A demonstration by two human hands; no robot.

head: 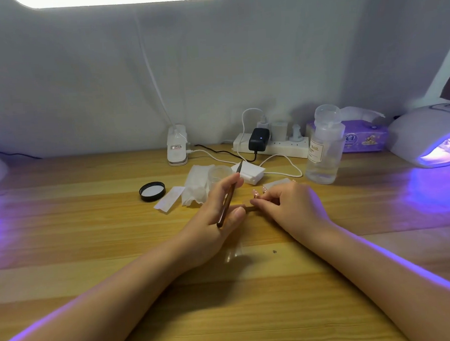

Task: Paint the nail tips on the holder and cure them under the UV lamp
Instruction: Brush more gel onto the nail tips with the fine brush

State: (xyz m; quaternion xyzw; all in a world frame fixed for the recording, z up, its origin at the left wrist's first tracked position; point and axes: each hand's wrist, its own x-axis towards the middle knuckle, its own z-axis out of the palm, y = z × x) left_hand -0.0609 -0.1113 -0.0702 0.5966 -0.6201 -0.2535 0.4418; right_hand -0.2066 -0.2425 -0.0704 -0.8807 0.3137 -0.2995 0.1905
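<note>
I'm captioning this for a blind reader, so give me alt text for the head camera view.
Over a wooden table, the left hand holds a thin brush while the right hand pinches a small holder with pink nail tips. A UV lamp glows purple at the right edge; a clear bottle stands behind the hands.

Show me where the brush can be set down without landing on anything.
Bare wood lies left of the black lid, out toward the left edge, and across the near table between the forearms. It is crowded behind the left hand holding the brush: tissue, cup, pads, cables, bottle.
</note>
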